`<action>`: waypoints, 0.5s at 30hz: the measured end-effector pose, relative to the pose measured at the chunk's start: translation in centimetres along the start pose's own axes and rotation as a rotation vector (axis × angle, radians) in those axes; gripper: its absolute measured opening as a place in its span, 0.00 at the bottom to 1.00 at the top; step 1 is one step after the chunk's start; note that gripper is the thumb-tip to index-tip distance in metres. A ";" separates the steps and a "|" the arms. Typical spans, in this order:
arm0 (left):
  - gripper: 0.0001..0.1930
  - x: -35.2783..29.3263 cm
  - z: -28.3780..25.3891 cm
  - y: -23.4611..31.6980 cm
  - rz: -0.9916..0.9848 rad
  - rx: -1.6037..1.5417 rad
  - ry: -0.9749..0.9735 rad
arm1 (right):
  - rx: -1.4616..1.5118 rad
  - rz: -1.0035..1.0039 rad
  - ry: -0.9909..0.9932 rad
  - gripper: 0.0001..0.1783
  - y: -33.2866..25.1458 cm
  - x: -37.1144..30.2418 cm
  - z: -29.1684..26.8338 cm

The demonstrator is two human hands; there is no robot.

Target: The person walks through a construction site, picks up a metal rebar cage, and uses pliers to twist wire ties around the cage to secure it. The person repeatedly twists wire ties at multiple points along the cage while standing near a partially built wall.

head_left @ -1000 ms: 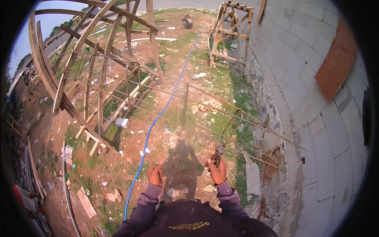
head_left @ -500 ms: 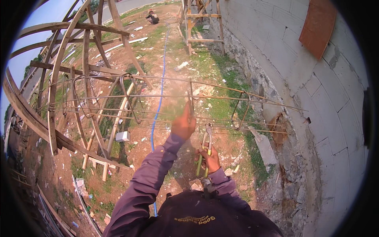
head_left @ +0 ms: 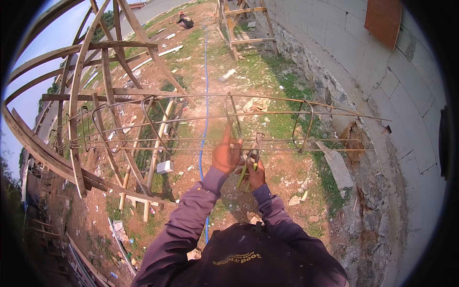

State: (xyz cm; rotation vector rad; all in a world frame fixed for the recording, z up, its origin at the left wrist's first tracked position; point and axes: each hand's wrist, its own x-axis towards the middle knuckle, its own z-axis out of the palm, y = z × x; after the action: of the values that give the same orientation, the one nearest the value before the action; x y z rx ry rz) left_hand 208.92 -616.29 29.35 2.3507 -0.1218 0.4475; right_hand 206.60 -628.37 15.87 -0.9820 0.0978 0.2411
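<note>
A long cage of thin steel bars (head_left: 277,112) stretches across in front of me, with bent stirrups along it. My left hand (head_left: 226,155) is at the middle stirrup (head_left: 234,111), its fingers closed around the lower part and one finger pointing up along the steel; motion blurs it somewhat. Close beside it on the right, my right hand (head_left: 255,176) grips pincers with green handles (head_left: 243,175). The metal jaws point up and stand near the lower bars. Another stirrup (head_left: 309,125) sits farther right on the cage.
Curved wooden framework (head_left: 79,107) stands at left around the cage's far end. A block wall (head_left: 411,91) rises at right above rough stone footing. A blue hose (head_left: 205,95) runs along the rubble-strewn ground. A person (head_left: 184,20) crouches far off near a wooden trestle (head_left: 248,40).
My right hand has raised the pincers toward the lower bars, closer to my left hand. The middle stirrup has shifted left along the cage and looks wider. The whole view has shifted slightly.
</note>
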 end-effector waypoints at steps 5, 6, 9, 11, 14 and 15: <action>0.37 -0.2 0.5 0.2 0.029 -0.020 0.071 | 0.099 -0.100 0.095 0.15 0.2 3.7 1.6; 0.37 -0.1 0.6 0.3 0.023 -0.028 0.082 | 0.132 -0.204 0.105 0.14 0.6 4.3 1.9; 0.37 0.0 1.1 0.7 -0.082 -0.070 0.055 | -0.048 -0.382 0.236 0.08 2.1 5.3 3.0; 0.36 0.3 1.4 0.9 -0.099 0.004 0.048 | -0.091 -0.266 0.153 0.08 2.5 5.4 3.2; 0.36 0.5 1.8 0.9 0.024 0.046 0.087 | 0.090 -0.170 0.145 0.11 2.1 5.3 2.6; 0.36 0.5 2.0 0.7 0.019 0.005 0.091 | 0.173 -0.168 0.183 0.11 1.7 5.4 2.3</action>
State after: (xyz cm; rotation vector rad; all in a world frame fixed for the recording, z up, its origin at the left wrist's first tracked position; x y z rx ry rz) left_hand 209.78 -618.18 28.65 2.3316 -0.1002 0.5632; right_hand 211.39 -624.67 14.77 -0.8327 0.1990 -0.0116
